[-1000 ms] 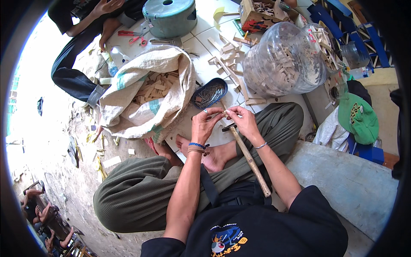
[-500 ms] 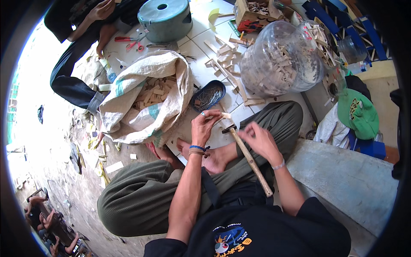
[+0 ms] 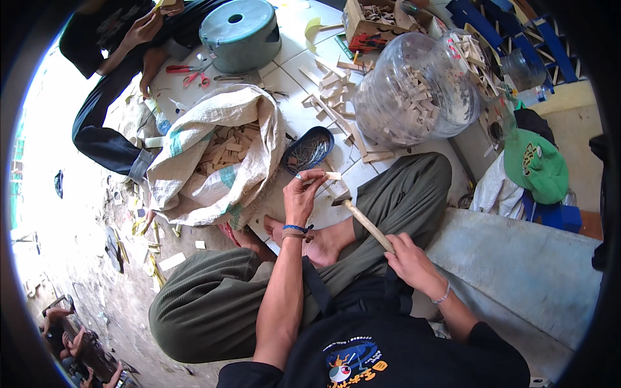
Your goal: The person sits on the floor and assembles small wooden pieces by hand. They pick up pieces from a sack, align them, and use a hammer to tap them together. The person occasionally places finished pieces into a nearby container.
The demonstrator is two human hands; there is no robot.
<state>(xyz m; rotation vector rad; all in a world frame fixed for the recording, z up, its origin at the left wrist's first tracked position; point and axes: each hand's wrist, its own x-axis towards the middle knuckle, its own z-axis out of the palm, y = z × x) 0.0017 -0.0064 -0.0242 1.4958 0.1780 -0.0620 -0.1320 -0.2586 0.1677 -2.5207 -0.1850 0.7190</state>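
My left hand (image 3: 301, 196) pinches a small pale wood piece (image 3: 333, 176) between thumb and fingers, over the tiled floor just past my bare foot. My right hand (image 3: 410, 260) is wrapped round the handle of a hammer (image 3: 366, 224). Its dark head lies a little below and to the right of the wood piece, apart from it, over a flat strip of wood (image 3: 337, 188). Just beyond my left hand sits a blue oval dish (image 3: 332, 143) with thin nails in it.
A woven sack (image 3: 187, 139) of wood pieces stands at left, a large clear plastic container (image 3: 446, 97) of them at right. Wood strips (image 3: 333, 110) lie between. Farther off are a green tub (image 3: 242, 42), red-handled scissors (image 3: 197, 79) and another person's hand (image 3: 143, 27). A concrete ledge (image 3: 517, 258) borders my right.
My right hand has moved down and closed round the hammer handle, which it was beside before. The hammer head has shifted slightly lower. My left hand still pinches the wood piece.
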